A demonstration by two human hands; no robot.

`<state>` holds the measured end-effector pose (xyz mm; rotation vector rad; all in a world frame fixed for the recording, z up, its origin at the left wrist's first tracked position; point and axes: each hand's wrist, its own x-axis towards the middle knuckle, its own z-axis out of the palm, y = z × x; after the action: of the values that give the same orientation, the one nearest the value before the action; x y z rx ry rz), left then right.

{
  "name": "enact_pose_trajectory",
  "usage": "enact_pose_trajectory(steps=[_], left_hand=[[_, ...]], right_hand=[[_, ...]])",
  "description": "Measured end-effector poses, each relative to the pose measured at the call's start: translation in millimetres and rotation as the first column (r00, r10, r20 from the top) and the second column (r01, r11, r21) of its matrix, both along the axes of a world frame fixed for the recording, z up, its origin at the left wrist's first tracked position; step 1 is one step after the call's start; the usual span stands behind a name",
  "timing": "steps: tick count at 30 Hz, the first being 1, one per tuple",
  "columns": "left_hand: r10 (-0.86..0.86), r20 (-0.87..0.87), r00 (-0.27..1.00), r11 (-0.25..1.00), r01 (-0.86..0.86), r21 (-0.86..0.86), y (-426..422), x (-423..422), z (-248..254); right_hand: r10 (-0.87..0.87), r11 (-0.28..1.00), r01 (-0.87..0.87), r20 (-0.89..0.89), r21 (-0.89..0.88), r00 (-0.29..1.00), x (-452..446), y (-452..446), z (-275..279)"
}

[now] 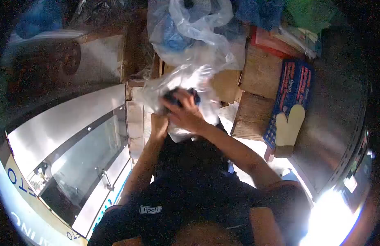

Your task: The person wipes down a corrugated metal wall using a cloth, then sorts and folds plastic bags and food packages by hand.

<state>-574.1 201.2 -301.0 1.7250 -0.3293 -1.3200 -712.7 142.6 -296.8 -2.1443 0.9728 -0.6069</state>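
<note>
A clear plastic bag (194,78) hangs in front of my body, its upper part crumpled and shiny. My right hand (184,112) is at the bag's middle, its fingers bent over a dark item (173,96) that is too blurred to make out. Just to the left and lower, my left hand (158,125) is closed on the edge of the same bag. The bag's lower end reaches down to my dark shirt.
Cardboard boxes (261,69) stand ahead on the right. A cream oven mitt (289,128) lies against a blue printed box (295,84). On the left is a metal unit with a glass panel (85,151). More plastic bags (169,28) are at the top.
</note>
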Motion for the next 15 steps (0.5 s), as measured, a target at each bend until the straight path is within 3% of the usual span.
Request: enact_pose_trajectory(steps=[1,3,4,6,8,9,11,13,14,15], left_hand=[[-0.02,-0.04,0.999,0.999,0.022,0.036,-10,-10,15],[-0.067,-0.043,0.997,0.991,0.072,0.117,-29,-17,34],[-0.162,-0.107,0.981,0.987,0.159,-0.037,-16,-11,29],[0.011,-0.358,0.934,1.0,-0.011,0.003,-30,-16,50],[-0.004,-0.284,0.959,0.997,-0.018,-0.076,-30,-16,72],[0.004,-0.266,0.964,0.987,-0.046,-0.153,-33,-22,84],[-0.014,-0.17,0.985,0.995,-0.003,-0.101,-33,-22,77],[-0.048,0.05,0.998,0.987,0.055,-0.149,-48,-37,87],[-0.082,0.001,0.997,0.977,0.081,-0.199,-40,-24,55],[-0.171,-0.169,0.971,0.916,0.093,-0.389,-34,-19,63]], right_hand=[[-0.099,0.995,0.098,-0.163,-0.009,0.982,-3,-9,-10],[-0.287,0.958,0.283,-0.158,-0.048,0.945,-31,-48,-17],[-0.38,0.923,0.384,-0.238,-0.032,0.894,-56,-66,-39],[-0.527,0.815,0.58,-0.404,0.009,0.747,-121,-84,-101],[-0.669,0.695,0.719,-0.34,0.03,0.661,-159,-82,-113],[-0.71,0.679,0.727,-0.158,0.101,0.686,-158,-77,-98],[-0.632,0.775,0.565,0.336,0.283,0.699,-136,-56,-41],[-0.543,0.823,0.564,0.195,-0.068,0.817,-79,-21,-20],[-0.463,0.875,0.481,0.196,-0.05,0.864,-61,-17,21],[-0.375,0.921,0.389,0.202,-0.031,0.905,-52,-19,57]])
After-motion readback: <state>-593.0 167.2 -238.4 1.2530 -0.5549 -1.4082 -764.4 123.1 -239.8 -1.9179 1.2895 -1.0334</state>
